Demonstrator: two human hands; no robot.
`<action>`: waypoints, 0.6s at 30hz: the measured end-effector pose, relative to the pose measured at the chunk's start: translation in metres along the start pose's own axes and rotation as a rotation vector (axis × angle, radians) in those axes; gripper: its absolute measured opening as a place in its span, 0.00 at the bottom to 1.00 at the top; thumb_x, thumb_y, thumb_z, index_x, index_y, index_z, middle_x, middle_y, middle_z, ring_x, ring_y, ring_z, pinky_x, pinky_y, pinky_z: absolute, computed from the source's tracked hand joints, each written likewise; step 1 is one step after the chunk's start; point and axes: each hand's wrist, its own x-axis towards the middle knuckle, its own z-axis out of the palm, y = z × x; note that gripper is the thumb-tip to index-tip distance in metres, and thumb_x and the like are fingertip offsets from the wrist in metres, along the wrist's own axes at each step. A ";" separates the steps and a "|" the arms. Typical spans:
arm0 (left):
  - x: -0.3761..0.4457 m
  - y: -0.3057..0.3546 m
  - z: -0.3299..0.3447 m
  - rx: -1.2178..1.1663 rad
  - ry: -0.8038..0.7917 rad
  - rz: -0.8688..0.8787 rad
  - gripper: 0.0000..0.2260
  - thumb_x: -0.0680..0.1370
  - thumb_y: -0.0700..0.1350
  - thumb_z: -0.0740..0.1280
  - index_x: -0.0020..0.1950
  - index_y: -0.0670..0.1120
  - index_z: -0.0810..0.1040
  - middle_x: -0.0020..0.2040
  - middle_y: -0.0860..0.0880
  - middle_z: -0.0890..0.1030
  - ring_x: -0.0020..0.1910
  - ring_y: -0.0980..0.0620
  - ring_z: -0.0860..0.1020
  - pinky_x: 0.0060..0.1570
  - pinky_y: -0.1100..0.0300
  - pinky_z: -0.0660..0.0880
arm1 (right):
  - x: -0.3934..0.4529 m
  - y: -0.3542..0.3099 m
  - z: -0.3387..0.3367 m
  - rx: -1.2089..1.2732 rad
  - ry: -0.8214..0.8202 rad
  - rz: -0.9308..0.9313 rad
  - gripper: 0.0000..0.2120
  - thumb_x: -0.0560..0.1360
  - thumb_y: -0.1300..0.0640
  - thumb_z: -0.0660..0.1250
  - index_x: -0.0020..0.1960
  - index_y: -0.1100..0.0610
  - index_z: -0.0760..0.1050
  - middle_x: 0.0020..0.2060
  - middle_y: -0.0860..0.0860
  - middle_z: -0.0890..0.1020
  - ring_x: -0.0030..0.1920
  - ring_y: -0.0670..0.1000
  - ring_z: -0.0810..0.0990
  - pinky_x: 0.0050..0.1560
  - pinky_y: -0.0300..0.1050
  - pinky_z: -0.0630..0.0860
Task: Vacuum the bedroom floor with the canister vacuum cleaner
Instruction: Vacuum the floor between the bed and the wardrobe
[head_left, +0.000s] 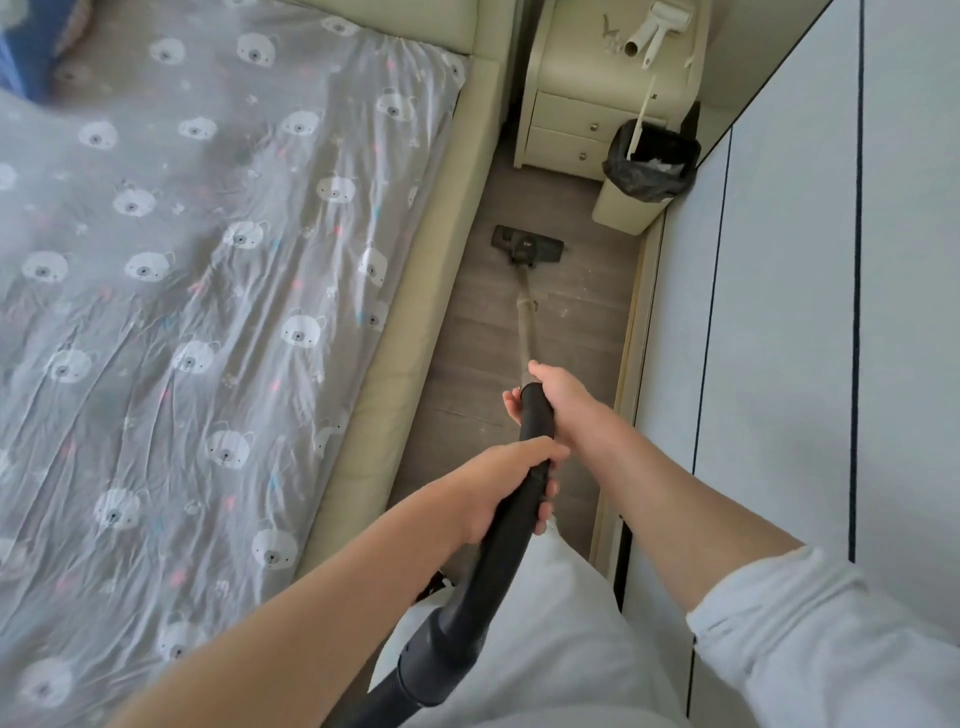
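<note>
both hands wrap the black handle (524, 467), left hand (498, 488) low, right hand (556, 397) up front. floor head (527, 244) sits on the floor strip beside the bed edge. push further and it clips the bin (641, 179).

Black curved vacuum handle (524, 467) and thin wand (529, 327) reach a flat floor head (527, 247).
</note>
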 end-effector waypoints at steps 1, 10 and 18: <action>0.012 0.014 0.003 -0.008 -0.002 0.004 0.10 0.71 0.50 0.74 0.38 0.47 0.76 0.32 0.49 0.77 0.26 0.51 0.74 0.28 0.60 0.75 | 0.007 -0.016 0.001 -0.015 0.002 -0.003 0.17 0.79 0.52 0.67 0.60 0.60 0.68 0.38 0.57 0.74 0.28 0.56 0.81 0.29 0.46 0.81; 0.049 0.048 0.003 0.011 0.054 0.008 0.10 0.69 0.51 0.74 0.37 0.47 0.77 0.33 0.49 0.78 0.26 0.51 0.74 0.29 0.60 0.75 | 0.029 -0.055 0.008 -0.112 0.024 0.012 0.17 0.79 0.47 0.65 0.54 0.61 0.69 0.34 0.54 0.75 0.28 0.52 0.79 0.28 0.43 0.79; -0.025 -0.009 -0.010 0.086 0.058 -0.041 0.20 0.72 0.55 0.76 0.55 0.44 0.78 0.40 0.45 0.82 0.33 0.48 0.79 0.36 0.55 0.78 | -0.011 0.020 -0.002 -0.039 0.030 0.121 0.19 0.77 0.47 0.68 0.57 0.62 0.73 0.34 0.55 0.78 0.30 0.51 0.77 0.31 0.44 0.78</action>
